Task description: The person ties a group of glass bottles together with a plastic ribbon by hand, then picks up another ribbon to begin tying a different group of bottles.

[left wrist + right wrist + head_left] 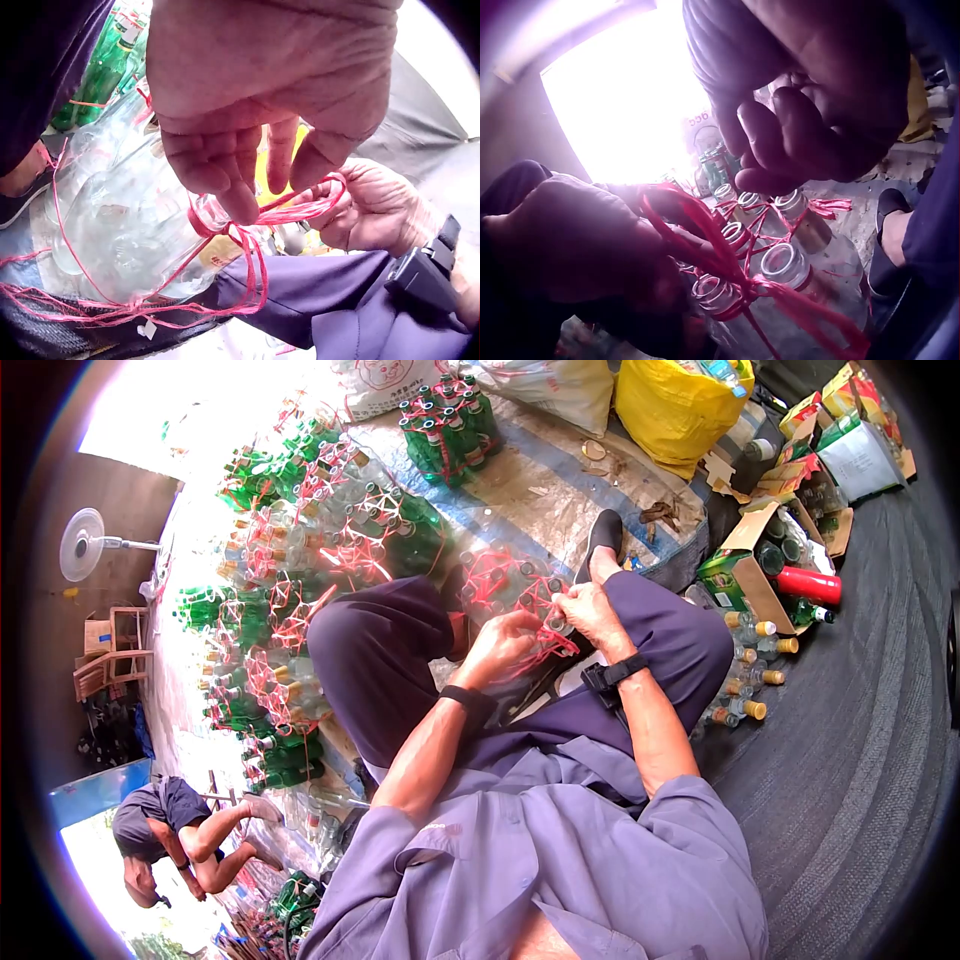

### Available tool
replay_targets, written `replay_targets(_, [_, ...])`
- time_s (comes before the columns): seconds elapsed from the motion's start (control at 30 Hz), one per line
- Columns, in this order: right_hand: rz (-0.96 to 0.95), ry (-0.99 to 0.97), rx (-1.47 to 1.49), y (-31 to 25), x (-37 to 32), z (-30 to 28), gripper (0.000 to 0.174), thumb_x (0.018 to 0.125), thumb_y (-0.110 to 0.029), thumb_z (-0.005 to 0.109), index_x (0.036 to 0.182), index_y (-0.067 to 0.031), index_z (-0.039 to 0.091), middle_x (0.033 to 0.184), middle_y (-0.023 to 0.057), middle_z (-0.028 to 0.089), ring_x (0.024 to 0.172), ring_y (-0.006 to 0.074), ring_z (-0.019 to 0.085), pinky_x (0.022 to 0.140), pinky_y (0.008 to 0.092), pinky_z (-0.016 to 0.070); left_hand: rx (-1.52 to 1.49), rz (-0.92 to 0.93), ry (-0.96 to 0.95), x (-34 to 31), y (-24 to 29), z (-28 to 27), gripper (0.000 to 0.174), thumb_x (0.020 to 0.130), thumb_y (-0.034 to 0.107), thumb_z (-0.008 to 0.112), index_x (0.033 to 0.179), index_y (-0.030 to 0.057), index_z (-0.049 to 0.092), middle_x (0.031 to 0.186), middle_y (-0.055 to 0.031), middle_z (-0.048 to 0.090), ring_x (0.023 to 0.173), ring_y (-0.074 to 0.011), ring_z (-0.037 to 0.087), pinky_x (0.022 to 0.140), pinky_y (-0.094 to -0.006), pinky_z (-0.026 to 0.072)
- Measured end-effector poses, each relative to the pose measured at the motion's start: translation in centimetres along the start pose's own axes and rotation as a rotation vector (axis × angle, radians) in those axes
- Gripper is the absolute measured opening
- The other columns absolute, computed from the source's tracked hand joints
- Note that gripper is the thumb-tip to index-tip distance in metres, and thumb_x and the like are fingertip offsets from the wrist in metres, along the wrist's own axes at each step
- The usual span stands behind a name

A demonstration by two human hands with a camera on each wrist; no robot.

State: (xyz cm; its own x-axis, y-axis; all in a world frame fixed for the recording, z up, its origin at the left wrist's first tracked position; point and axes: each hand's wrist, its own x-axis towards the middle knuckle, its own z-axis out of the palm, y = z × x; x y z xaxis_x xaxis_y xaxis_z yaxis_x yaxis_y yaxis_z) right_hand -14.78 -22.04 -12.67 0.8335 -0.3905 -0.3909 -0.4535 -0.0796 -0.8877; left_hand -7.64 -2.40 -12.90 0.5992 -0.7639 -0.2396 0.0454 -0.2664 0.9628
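Clear glass bottles (493,585) stand bundled between the person's knees, with pink plastic string (560,645) laced around their necks. In the right wrist view, open bottle mouths (785,262) show among the crossed strands. The left hand (498,650) is bent down over the string at one bottle neck, its fingertips right at the strands. A loop of string (300,205) runs from that neck to the right hand (592,615), whose curled fingers pinch its end. In the right wrist view, the right hand (817,90) is over the bottle tops, its fingers curled inward.
Many tied bundles of green and clear bottles (290,550) fill the left side. A green bundle (450,435) stands ahead near a yellow bag (680,410). Boxes of bottles (750,565) and yellow-capped bottles (750,675) lie at right. Another person (180,835) crouches at lower left.
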Motion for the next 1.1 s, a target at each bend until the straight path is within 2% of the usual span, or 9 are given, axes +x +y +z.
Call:
replay_targets(0.1, [0.027, 0.131, -0.253, 3.3, 1.0, -0.7, 0.031, 0.072, -0.026, 0.064, 0.075, 0.0041, 0.070, 0.073, 0.0247, 0.068, 0.071, 0.0393, 0.068, 0.069, 0.0470, 0.0516, 0.182, -0.097, -0.011, -0.7, 2.7, -0.1, 0.033, 0.078, 0.010, 0.060, 0.107, -0.0012, 0.070, 0.088, -0.0152, 0.070, 0.078, -0.0200, 0.065, 0.074, -0.0363, 0.0528])
replay_targets(0.2, [0.085, -0.005, -0.500, 2.5, 0.1, -2.2, 0.029, 0.070, -0.023, 0.062, 0.077, 0.0049, 0.070, 0.076, 0.0292, 0.066, 0.075, 0.0442, 0.067, 0.072, 0.0511, 0.0509, 0.224, -0.092, -0.056, -1.0, 3.6, 0.0, 0.027, 0.080, 0.008, 0.064, 0.105, 0.0040, 0.070, 0.081, -0.0021, 0.063, 0.067, -0.0076, 0.050, 0.063, -0.0266, 0.0452])
replay_targets(0.27, [0.040, 0.043, -0.598, 2.3, -0.8, -1.9, 0.019, 0.068, -0.014, 0.062, 0.067, 0.0038, 0.069, 0.063, 0.0218, 0.064, 0.056, 0.0331, 0.064, 0.061, 0.0424, 0.0515, 0.311, 0.042, -0.103, -0.9, 3.3, 0.1, 0.027, 0.079, 0.013, 0.062, 0.101, -0.0009, 0.069, 0.088, -0.0203, 0.068, 0.078, -0.0314, 0.066, 0.075, -0.0419, 0.0518])
replay_targets(0.37, [0.131, -0.201, -0.596, 3.2, -0.8, -2.2, 0.022, 0.070, -0.016, 0.066, 0.075, 0.0048, 0.070, 0.063, 0.0182, 0.065, 0.057, 0.0254, 0.063, 0.060, 0.0411, 0.0509, 0.354, 0.043, -0.049, -0.8, 1.9, 0.1, 0.026, 0.081, 0.017, 0.063, 0.097, -0.0028, 0.068, 0.089, -0.0230, 0.067, 0.079, -0.0350, 0.066, 0.075, -0.0447, 0.0510])
replay_targets(0.47, [0.176, -0.404, -0.517, 3.3, -0.9, -1.3, 0.029, 0.069, -0.019, 0.067, 0.086, 0.0037, 0.072, 0.078, 0.0197, 0.070, 0.075, 0.0293, 0.070, 0.070, 0.0400, 0.0533, 0.246, 0.067, -0.012, -0.8, 1.3, 0.1, 0.026, 0.082, 0.019, 0.063, 0.094, -0.0036, 0.067, 0.080, -0.0226, 0.066, 0.074, -0.0327, 0.066, 0.072, -0.0442, 0.0509])
replay_targets(0.8, [0.102, -0.506, -0.517, 3.4, -1.2, -1.2, 0.023, 0.067, -0.019, 0.071, 0.074, 0.0017, 0.071, 0.061, 0.0128, 0.064, 0.061, 0.0221, 0.063, 0.061, 0.0375, 0.0502, 0.098, 0.015, 0.010, -0.4, -0.8, 0.2, 0.023, 0.085, 0.019, 0.063, 0.089, -0.0036, 0.066, 0.064, -0.0189, 0.059, 0.059, -0.0265, 0.059, 0.060, -0.0413, 0.0474])
replay_targets(0.9, [0.093, -0.452, -0.421, 3.1, -1.5, -1.6, 0.023, 0.069, -0.020, 0.070, 0.076, 0.0020, 0.073, 0.062, 0.0115, 0.064, 0.060, 0.0181, 0.061, 0.060, 0.0359, 0.0497, 0.098, -0.007, 0.018, 0.0, -1.7, 0.2, 0.022, 0.085, 0.018, 0.063, 0.088, -0.0032, 0.066, 0.063, -0.0155, 0.060, 0.057, -0.0226, 0.058, 0.059, -0.0394, 0.0472])
replay_targets(0.97, [0.140, -0.398, -0.350, 2.6, -1.6, -2.2, 0.024, 0.073, -0.021, 0.070, 0.076, 0.0034, 0.074, 0.067, 0.0099, 0.068, 0.063, 0.0152, 0.063, 0.061, 0.0313, 0.0502, -0.009, -0.152, -0.056, 0.1, -1.6, -0.1, 0.015, 0.089, 0.012, 0.066, 0.096, -0.0012, 0.069, 0.075, 0.0004, 0.064, 0.070, -0.0082, 0.058, 0.065, -0.0261, 0.0473])
replay_targets(1.1, [0.132, -0.427, -0.050, 0.0, -3.0, -3.8, 0.028, 0.086, -0.024, 0.070, 0.082, 0.0035, 0.073, 0.076, 0.0100, 0.073, 0.069, 0.0165, 0.069, 0.068, 0.0294, 0.0552, -0.005, -0.166, -0.053, -0.1, -0.8, -0.1, 0.015, 0.088, 0.012, 0.067, 0.095, -0.0007, 0.068, 0.076, 0.0003, 0.064, 0.071, -0.0080, 0.058, 0.065, -0.0262, 0.0474])
